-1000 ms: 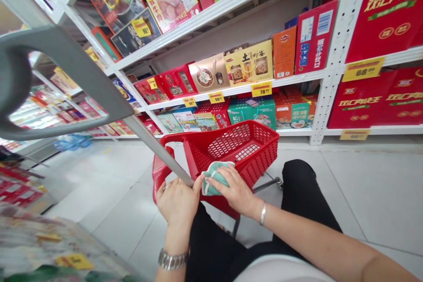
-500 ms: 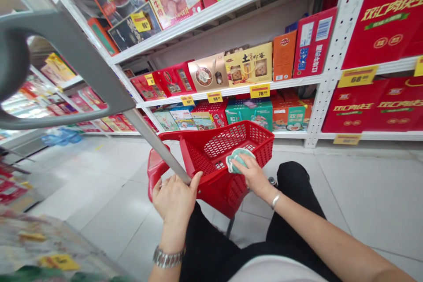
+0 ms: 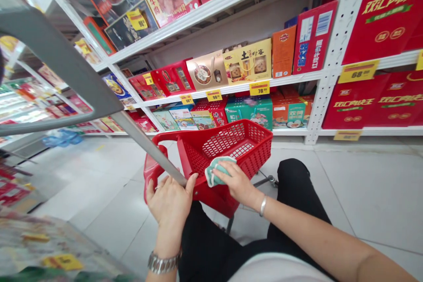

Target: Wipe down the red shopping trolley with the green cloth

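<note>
A red plastic shopping cart point(image 3: 261, 152) with perforated basket walls stands between my knees and the shelves. My right hand point(image 3: 234, 183) is closed on a green cleaning cloth point(image 3: 216, 178) with a pale edge, pressed to the basket's near rim. My left hand point(image 3: 170, 198) grips the cart's red frame at the base of a grey metal pole point(image 3: 145, 143), thumb on the near side and fingers partly hidden beyond. That pole rises to a large grey handle point(image 3: 76, 70) at the upper left.
White shelves point(image 3: 211, 90) with boxed goods and yellow price tags run behind the cart. Red boxes point(image 3: 383, 13) are stacked on the right. My black-trousered knee point(image 3: 292, 180) is beside the cart on the tiled floor point(image 3: 363, 176). A blurred display with a yellow tag point(image 3: 62, 262) lies lower left.
My right hand and the cloth have slid left along the basket's near rim, toward my left hand. The left hand keeps its hold. The handle sits slightly further left in view.
</note>
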The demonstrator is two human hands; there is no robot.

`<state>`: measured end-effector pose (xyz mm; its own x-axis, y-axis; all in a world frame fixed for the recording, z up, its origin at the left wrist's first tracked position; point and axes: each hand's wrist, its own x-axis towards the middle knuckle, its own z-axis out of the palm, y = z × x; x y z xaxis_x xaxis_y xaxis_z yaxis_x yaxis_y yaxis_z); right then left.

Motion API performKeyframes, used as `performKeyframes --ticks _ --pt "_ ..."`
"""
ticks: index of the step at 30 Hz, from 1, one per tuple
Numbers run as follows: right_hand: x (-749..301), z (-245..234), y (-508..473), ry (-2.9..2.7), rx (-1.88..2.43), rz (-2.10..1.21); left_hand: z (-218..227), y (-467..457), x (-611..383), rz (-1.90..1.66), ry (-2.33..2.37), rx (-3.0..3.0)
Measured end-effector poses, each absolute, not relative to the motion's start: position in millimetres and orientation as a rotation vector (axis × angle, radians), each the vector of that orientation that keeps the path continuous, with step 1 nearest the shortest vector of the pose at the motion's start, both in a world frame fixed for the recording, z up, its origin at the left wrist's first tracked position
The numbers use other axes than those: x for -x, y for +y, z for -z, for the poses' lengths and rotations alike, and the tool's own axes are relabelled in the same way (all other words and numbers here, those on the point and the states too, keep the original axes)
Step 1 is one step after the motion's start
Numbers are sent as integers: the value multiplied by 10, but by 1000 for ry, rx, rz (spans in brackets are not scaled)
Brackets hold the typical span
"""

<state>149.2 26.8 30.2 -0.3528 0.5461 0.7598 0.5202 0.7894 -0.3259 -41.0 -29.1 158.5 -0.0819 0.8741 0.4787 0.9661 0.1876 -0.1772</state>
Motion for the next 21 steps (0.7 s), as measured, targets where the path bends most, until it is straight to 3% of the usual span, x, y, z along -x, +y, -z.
performKeyframes --ticks 5,11,21 --pt "-2086 -85 640 -1985 1039 -5 -1571 -281 409 251 -1996 1698" --pt "-2788 -161 1178 -2052 1355 -172 -1596 -260 364 218 -1987 1695" --pt "-3098 -326 1683 -2049 1388 -274 -1498 -203 389 287 -1910 1701"
